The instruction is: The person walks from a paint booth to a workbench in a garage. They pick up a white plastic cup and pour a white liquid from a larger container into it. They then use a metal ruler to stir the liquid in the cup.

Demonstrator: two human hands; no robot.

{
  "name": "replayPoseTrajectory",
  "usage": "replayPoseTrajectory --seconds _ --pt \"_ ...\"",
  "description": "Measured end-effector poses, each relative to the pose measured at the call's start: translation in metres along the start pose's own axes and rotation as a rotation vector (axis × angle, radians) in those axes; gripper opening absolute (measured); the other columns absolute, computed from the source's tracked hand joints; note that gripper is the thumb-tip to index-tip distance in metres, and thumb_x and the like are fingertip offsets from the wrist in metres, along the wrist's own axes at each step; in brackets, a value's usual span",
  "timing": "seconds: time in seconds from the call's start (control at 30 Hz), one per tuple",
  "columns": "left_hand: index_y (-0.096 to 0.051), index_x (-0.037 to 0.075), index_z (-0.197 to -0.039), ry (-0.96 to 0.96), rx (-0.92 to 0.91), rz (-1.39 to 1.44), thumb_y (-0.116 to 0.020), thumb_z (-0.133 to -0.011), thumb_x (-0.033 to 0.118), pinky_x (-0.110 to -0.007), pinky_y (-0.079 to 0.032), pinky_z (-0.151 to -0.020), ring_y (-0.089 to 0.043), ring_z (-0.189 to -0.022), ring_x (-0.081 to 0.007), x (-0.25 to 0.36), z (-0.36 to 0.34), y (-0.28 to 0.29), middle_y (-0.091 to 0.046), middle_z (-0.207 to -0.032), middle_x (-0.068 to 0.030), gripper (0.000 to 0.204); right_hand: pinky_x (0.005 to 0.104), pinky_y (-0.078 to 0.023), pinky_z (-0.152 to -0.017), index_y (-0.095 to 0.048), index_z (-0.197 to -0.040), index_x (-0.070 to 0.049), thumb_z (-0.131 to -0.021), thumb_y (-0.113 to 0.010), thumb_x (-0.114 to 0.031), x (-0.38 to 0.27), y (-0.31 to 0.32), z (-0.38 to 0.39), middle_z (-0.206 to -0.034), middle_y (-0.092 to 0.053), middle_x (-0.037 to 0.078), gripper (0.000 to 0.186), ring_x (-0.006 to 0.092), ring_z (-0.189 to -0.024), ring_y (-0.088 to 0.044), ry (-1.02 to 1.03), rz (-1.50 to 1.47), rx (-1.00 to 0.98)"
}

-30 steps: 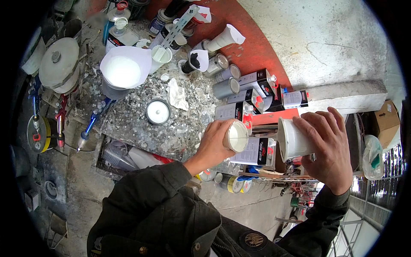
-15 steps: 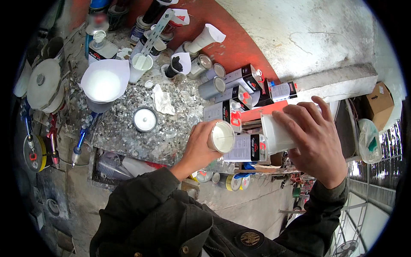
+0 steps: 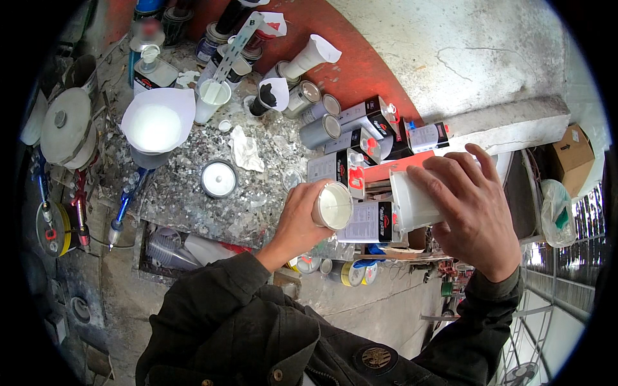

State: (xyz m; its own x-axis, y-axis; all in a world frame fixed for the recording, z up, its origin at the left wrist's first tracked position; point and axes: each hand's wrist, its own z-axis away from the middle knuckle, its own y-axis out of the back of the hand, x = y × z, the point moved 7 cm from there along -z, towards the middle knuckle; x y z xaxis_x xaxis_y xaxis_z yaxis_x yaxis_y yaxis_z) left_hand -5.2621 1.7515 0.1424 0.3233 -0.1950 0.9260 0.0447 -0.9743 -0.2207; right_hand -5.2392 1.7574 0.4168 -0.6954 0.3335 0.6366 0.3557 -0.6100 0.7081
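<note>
My left hand (image 3: 297,217) is wrapped round a small cup (image 3: 335,206) with a pale, whitish content inside. Its mouth faces up toward me. To its right, my right hand (image 3: 473,209) grips a larger translucent white plastic cup (image 3: 415,201) from above. This cup lies tipped on its side, its rim toward the small cup but apart from it. No stream shows clearly between the two. Behind the cups stand rectangular metal cans (image 3: 368,222) with black and white labels.
A paint-spattered bench (image 3: 187,183) carries a white paper strainer (image 3: 158,128) over a cup, a round white-lidded tin (image 3: 219,179), a crumpled tissue (image 3: 246,149) and a mixing cup (image 3: 214,96) holding a perforated stick. Spray guns (image 3: 122,209) hang along the left edge.
Both hands keep nearly the same places and grips. The larger cup in my right hand has shifted very slightly left, and the background has moved a little in the view.
</note>
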Motion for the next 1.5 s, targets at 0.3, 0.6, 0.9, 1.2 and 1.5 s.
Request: replayPoseTrajectory --seconds 0.3,0.6,0.9,1.2,1.5 --pt "-0.05 0.013 -0.138 0.018 0.004 -0.02 -0.085 -0.06 0.004 -0.046 -0.041 -0.104 -0.049 -0.122 -0.0385 0.001 0.0 0.003 -0.053 -0.124 -0.0139 0.086 0.052 -0.037 -0.109 -0.057 -0.129 -0.015 -0.053 -0.074 -0.002 0.001 -0.003 -0.001 -0.118 -0.059 0.005 0.079 0.026 -0.11 -0.057 0.009 0.001 0.002" --pt "-0.049 0.012 -0.138 0.023 -0.012 -0.016 -0.085 -0.06 0.003 -0.045 -0.041 -0.105 -0.049 -0.122 -0.0387 0.001 0.0 0.001 -0.053 -0.124 -0.014 0.087 0.052 -0.037 -0.109 -0.055 -0.13 -0.015 -0.055 -0.074 -0.001 0.001 -0.003 -0.002 -0.118 -0.058 0.005 0.079 0.026 -0.111 -0.057 0.009 -0.016 -0.005" --pt "-0.05 0.012 -0.137 0.001 0.015 -0.071 -0.087 -0.06 0.005 -0.043 -0.044 -0.102 -0.052 -0.121 -0.0356 0.001 -0.001 0.002 -0.054 -0.123 -0.0133 0.086 0.0521 -0.037 -0.108 -0.055 -0.129 -0.015 -0.056 -0.074 0.0 0.004 -0.008 -0.004 -0.117 -0.059 0.005 0.077 0.0263 -0.111 -0.057 0.016 -0.036 0.01" --pt "-0.05 0.012 -0.137 -0.006 0.032 -0.067 -0.086 -0.06 0.004 -0.042 -0.044 -0.103 -0.052 -0.122 -0.0359 0.001 -0.003 0.003 -0.054 -0.124 -0.0134 0.086 0.0513 -0.038 -0.107 -0.055 -0.129 -0.014 -0.055 -0.076 -0.003 0.006 -0.013 -0.009 -0.117 -0.059 0.005 0.078 0.0268 -0.11 -0.057 0.038 -0.064 0.015" --pt "-0.05 0.012 -0.138 0.046 0.014 -0.065 -0.086 -0.06 0.003 -0.042 -0.044 -0.103 -0.052 -0.122 -0.0349 -0.002 -0.005 0.006 -0.053 -0.126 -0.0128 0.087 0.0483 -0.038 -0.107 -0.056 -0.132 -0.014 -0.055 -0.074 -0.003 0.009 -0.025 -0.014 -0.118 -0.059 0.006 0.08 0.0269 -0.111 -0.056 0.053 -0.113 0.015"
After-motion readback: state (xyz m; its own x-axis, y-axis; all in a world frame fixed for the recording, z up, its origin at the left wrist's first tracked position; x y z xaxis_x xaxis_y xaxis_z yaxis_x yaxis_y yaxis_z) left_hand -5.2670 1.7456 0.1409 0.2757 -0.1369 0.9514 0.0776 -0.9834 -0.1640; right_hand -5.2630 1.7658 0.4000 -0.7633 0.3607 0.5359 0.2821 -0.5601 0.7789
